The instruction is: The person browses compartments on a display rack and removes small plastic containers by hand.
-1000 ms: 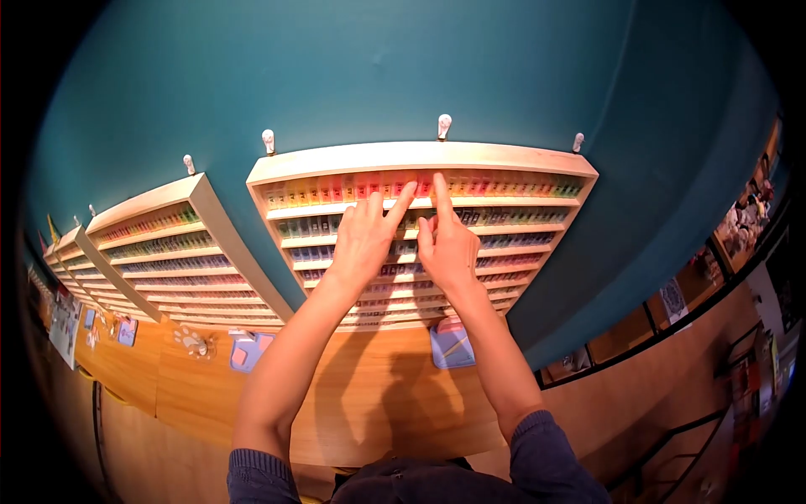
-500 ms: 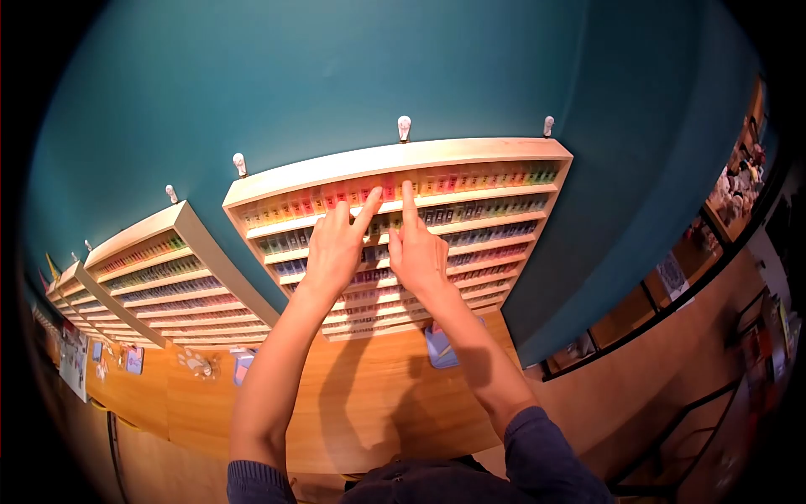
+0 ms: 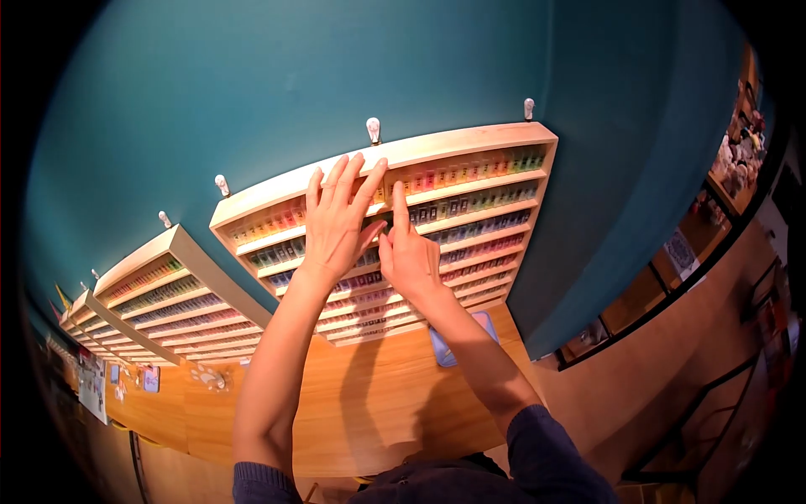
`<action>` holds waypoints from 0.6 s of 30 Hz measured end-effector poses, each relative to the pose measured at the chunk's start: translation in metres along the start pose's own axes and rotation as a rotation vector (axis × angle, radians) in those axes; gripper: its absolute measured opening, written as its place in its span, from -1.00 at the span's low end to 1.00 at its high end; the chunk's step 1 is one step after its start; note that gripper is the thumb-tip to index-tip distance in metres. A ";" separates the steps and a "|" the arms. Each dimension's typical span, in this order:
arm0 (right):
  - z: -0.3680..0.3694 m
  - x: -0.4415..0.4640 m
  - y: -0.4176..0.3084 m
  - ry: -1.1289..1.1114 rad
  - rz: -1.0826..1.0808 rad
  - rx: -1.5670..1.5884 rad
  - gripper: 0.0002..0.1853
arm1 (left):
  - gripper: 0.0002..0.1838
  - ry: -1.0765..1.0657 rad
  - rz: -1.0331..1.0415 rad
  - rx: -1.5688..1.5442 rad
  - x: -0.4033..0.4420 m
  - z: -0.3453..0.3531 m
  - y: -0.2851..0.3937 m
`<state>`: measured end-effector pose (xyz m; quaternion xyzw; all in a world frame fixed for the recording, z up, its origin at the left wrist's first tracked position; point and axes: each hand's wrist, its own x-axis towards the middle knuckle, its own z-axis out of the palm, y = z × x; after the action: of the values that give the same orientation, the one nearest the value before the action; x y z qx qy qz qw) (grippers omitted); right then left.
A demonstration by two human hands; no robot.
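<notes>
I see small containers [image 3: 463, 174] lining the wooden rack [image 3: 470, 141], and a blue tray [image 3: 442, 349] on the table [image 3: 327, 412], far right.

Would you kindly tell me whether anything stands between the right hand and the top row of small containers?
Nothing visible does: the right hand points up at the top row, and the left hand is beside it, to the left, not in between.
</notes>
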<state>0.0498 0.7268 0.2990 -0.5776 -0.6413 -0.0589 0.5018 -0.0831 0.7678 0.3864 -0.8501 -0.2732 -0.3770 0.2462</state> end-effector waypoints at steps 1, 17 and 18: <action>-0.003 0.001 0.003 0.024 0.060 0.036 -0.01 | 0.11 -0.046 0.026 0.068 0.002 0.002 0.001; -0.020 0.005 0.032 0.072 0.125 0.095 -0.05 | -0.08 -0.129 -0.003 0.268 0.000 0.019 0.009; -0.022 0.007 0.031 0.119 0.113 0.064 -0.07 | -0.08 -0.123 -0.003 0.270 0.000 0.019 0.009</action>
<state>0.0890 0.7272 0.2990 -0.5919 -0.5784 -0.0441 0.5596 -0.0675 0.7733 0.3727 -0.8302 -0.3372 -0.2843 0.3408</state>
